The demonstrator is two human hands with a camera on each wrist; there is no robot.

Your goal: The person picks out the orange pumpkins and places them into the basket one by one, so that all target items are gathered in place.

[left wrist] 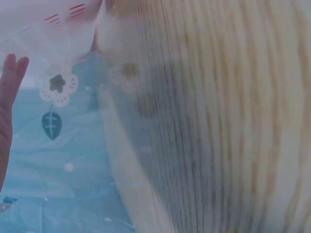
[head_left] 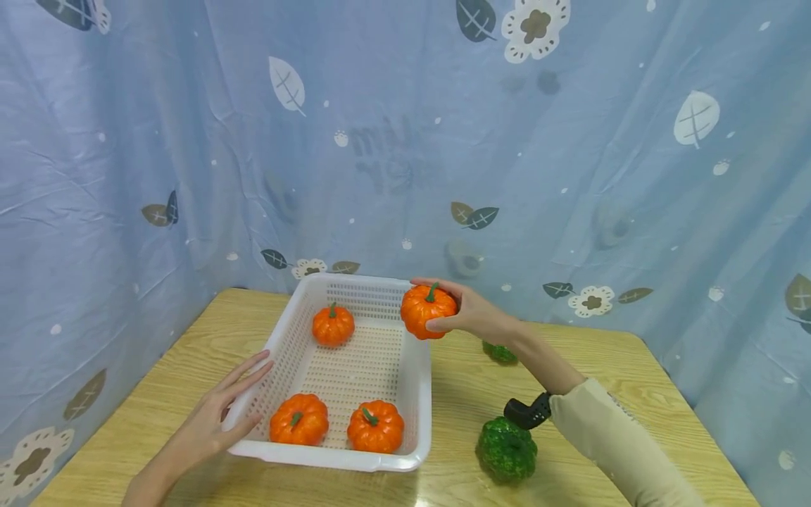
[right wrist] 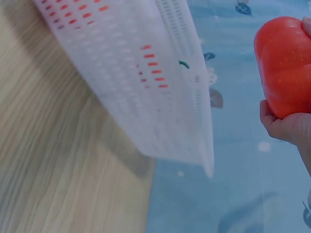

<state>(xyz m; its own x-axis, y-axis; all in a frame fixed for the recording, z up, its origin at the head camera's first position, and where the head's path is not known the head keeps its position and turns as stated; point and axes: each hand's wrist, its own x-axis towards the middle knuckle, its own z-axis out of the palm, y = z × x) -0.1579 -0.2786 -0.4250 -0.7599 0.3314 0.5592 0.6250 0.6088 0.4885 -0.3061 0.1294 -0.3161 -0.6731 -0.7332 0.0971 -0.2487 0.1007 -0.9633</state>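
A small orange pumpkin with a green stem is held in my right hand, above the far right corner of a white plastic basket. Fingers and thumb wrap its sides; the right wrist view has the same pumpkin raised beside the basket wall. Inside the basket lie three more orange pumpkins: one at the back left, one at the front left and one at the front right. My left hand rests with extended fingers at the basket's left rim.
Right of the basket, a green pumpkin stands on the wooden table. Another green one is partly hidden behind my right forearm. A blue patterned curtain hangs close behind and around the table.
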